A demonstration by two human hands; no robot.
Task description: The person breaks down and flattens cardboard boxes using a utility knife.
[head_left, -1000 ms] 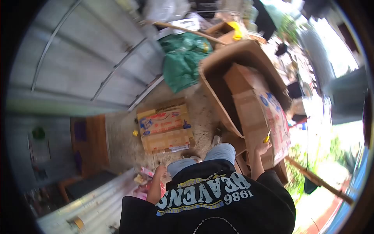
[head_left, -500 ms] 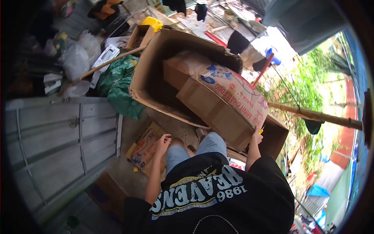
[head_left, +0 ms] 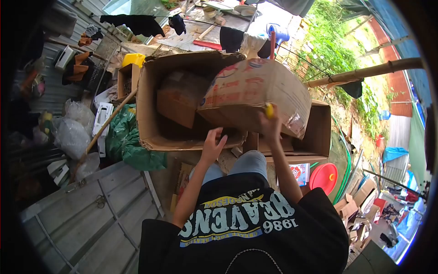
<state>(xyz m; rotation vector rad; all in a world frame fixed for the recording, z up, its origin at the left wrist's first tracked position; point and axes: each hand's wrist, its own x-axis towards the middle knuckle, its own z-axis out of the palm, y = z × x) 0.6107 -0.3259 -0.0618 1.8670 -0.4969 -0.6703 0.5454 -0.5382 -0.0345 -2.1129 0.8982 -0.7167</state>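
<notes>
Loosely, the left hand [head_left: 213,145] spreads near the big box [head_left: 148,96]; the right hand [head_left: 272,126] pinches a yellow tool [head_left: 269,110], apparently touching the carton [head_left: 255,89]

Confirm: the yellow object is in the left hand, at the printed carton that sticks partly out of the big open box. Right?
Wrong hand. The head view shows the yellow object in the right hand, at the printed carton that sticks partly out of the big open box.
</notes>
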